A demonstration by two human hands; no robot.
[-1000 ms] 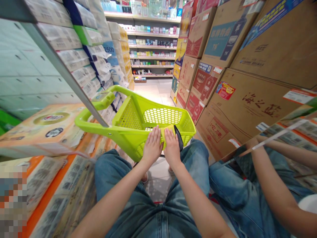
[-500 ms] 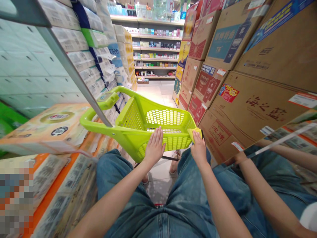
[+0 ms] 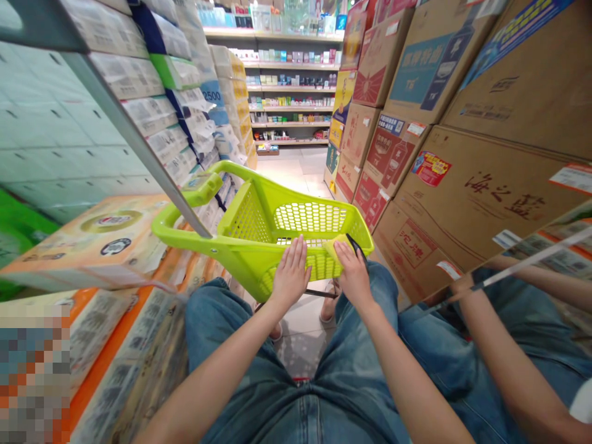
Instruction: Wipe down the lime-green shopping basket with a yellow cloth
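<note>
A lime-green plastic shopping basket cart stands in front of my knees, with a grey metal pull handle rising to the upper left. My left hand lies flat against the basket's near side, fingers stretched out and touching the rim. On the same rim, further right, my right hand presses a yellow cloth with a dark edge. Its fingers are bent over the cloth at the near side, close to the right corner. The inside of the basket shows only its perforated walls and floor.
Stacked cardboard cartons line the right side, with a mirror-like panel below reflecting an arm and jeans. Packs of tissue paper are piled on the left beside an orange-and-white box. Shelves of small goods stand at the aisle's far end.
My right hand has slid left along the near rim with the yellow cloth, away from the right corner. My left hand stays in place on the basket side.
</note>
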